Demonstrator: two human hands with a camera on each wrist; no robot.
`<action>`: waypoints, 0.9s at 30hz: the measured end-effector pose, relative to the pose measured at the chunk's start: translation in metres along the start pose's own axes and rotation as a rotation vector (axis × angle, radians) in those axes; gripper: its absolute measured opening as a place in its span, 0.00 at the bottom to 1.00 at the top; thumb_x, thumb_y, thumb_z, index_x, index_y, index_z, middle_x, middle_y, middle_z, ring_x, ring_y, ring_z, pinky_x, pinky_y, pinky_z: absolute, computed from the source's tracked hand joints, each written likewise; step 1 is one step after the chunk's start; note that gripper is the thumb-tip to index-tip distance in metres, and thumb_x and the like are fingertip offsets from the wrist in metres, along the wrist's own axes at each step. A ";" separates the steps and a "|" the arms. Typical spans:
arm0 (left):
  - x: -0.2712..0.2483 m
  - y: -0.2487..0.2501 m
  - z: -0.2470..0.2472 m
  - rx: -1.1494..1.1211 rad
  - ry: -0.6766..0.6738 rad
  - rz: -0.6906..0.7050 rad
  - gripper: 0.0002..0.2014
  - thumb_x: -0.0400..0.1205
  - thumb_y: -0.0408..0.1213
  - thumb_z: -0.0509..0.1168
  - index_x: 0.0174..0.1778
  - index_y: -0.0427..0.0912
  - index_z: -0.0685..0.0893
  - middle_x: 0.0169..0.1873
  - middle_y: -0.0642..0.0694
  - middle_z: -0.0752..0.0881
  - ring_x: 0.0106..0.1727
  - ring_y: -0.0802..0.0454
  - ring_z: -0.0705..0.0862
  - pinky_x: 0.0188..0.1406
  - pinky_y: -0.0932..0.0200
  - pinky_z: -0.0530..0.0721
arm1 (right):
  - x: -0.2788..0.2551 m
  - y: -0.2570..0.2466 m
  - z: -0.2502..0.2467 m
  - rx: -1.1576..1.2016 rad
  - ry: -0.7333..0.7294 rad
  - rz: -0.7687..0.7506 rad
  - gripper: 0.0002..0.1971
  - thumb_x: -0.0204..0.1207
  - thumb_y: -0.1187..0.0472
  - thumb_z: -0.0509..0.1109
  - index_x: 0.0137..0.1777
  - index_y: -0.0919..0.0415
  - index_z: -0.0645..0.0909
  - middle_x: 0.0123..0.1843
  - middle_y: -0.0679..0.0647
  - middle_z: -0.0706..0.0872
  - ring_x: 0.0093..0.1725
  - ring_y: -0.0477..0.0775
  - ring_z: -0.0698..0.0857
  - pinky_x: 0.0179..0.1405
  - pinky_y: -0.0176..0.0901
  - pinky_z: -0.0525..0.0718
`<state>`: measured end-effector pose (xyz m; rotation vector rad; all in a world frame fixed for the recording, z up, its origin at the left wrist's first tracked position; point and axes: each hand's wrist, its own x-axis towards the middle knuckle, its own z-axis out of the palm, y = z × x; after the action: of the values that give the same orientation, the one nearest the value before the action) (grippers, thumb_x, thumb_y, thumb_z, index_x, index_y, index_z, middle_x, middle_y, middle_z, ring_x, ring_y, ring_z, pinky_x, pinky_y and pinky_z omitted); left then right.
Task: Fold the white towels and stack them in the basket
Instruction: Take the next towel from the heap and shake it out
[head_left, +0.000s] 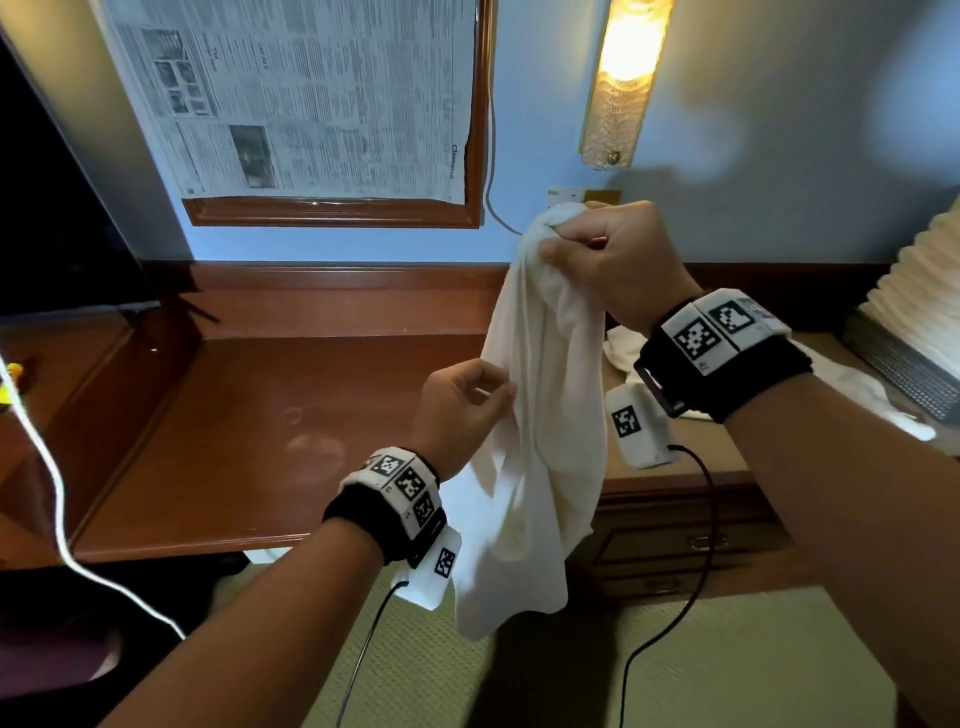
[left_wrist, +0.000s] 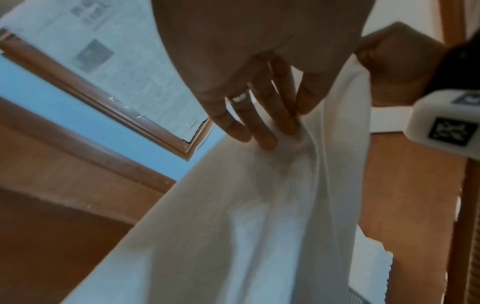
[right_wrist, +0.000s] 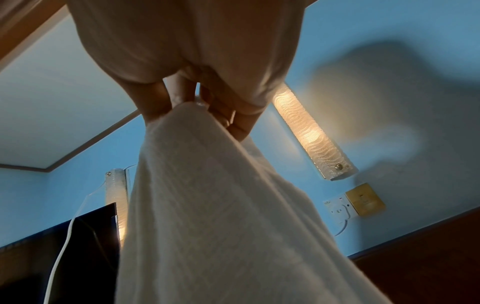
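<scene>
Newspaper sheet (head_left: 311, 98) taped over wooden frame (head_left: 332, 212) on wall: one word readable, "Classified", printed sideways along right edge near lower corner. Remaining columns and headlines too blurred to read. Wrist bands (head_left: 395, 486) carry black-and-white square marker codes only, no letters legible. Gold wall plate (right_wrist: 365, 199) bears small marking, unreadable. No other text, brand or number legible.

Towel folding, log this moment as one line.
right hand: grips towel top | left hand: pinches its side | towel: hanging, unfolded | basket: not visible
</scene>
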<state>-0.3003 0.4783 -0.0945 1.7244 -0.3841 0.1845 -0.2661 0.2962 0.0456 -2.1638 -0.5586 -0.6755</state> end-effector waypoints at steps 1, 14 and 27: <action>0.002 0.000 0.002 0.076 0.038 0.049 0.04 0.76 0.35 0.75 0.39 0.41 0.86 0.34 0.48 0.89 0.33 0.51 0.87 0.37 0.54 0.86 | 0.000 -0.004 0.003 -0.010 -0.007 -0.008 0.21 0.75 0.61 0.73 0.28 0.78 0.76 0.28 0.70 0.75 0.32 0.58 0.71 0.36 0.53 0.74; -0.019 -0.050 -0.050 0.770 0.135 -0.249 0.03 0.79 0.38 0.63 0.41 0.45 0.75 0.32 0.48 0.80 0.36 0.39 0.78 0.34 0.55 0.71 | 0.014 0.014 -0.006 -0.073 0.216 0.041 0.21 0.74 0.61 0.71 0.26 0.75 0.71 0.27 0.71 0.69 0.30 0.52 0.66 0.32 0.51 0.67; -0.024 -0.060 -0.094 0.455 0.341 -0.490 0.05 0.80 0.33 0.60 0.38 0.39 0.76 0.33 0.42 0.82 0.37 0.40 0.80 0.29 0.55 0.75 | 0.011 0.067 0.020 -0.118 0.203 0.365 0.13 0.77 0.52 0.74 0.53 0.60 0.92 0.43 0.54 0.92 0.44 0.50 0.89 0.52 0.45 0.87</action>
<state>-0.2925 0.5822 -0.1399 2.1292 0.3616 0.2129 -0.2128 0.2739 0.0051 -2.1931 -0.0135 -0.7254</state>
